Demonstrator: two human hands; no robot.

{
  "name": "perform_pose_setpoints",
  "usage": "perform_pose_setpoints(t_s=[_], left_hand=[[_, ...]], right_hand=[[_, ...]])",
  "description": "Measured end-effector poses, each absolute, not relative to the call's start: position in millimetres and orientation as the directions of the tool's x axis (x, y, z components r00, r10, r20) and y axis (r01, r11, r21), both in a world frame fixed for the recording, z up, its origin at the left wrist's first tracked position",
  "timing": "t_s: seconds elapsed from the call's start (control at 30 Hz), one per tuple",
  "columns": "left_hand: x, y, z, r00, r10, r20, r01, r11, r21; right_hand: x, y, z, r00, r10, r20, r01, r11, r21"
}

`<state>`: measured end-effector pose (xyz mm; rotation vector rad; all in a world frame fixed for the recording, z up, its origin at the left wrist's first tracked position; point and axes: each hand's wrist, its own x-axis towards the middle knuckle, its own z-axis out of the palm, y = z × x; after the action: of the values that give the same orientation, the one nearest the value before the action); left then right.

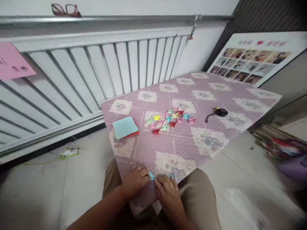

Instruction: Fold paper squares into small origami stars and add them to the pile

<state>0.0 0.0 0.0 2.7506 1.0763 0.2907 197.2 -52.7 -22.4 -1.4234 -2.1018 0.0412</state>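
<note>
A small piece of light blue paper shows between my two hands at the near edge of the table, mostly covered by fingers. My left hand has its bent fingers pressed on the left side of the paper. From the right, my right hand holds the paper's other side with thumb and fingertips. Farther out lie several small folded paper pieces in pink, red, yellow, green and blue, set close together. A stack of square paper sits to their left, light blue on top with red beneath.
A floral pink cloth covers the table. A dark object with a short tail lies on the right side. Behind stands a white radiator, with glasses on the ledge above. A photo board leans at the far right.
</note>
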Motion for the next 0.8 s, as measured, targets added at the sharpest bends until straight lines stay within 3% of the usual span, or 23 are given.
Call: perform_pose_setpoints(t_s=[0.3,0.53,0.8], left_hand=[[-0.9,0.1,5.4,0.703,0.706,0.084,0.665,-0.695,0.273],[1.3,-0.2,6.3,0.681,0.73,0.055,0.682,-0.66,0.315],[-3.1,-9.6,20.3,0.417,0.909,-0.008,0.82,-0.372,0.436]], right_hand=[[203.6,-57.2,-7.3,-0.291,0.889,0.355,0.905,0.376,-0.199],[188.3,-56.6,-3.5,-0.325,0.878,0.351,0.883,0.414,-0.22],[178.7,-57.3,-6.7,-0.396,0.869,0.296,0.861,0.463,-0.208]])
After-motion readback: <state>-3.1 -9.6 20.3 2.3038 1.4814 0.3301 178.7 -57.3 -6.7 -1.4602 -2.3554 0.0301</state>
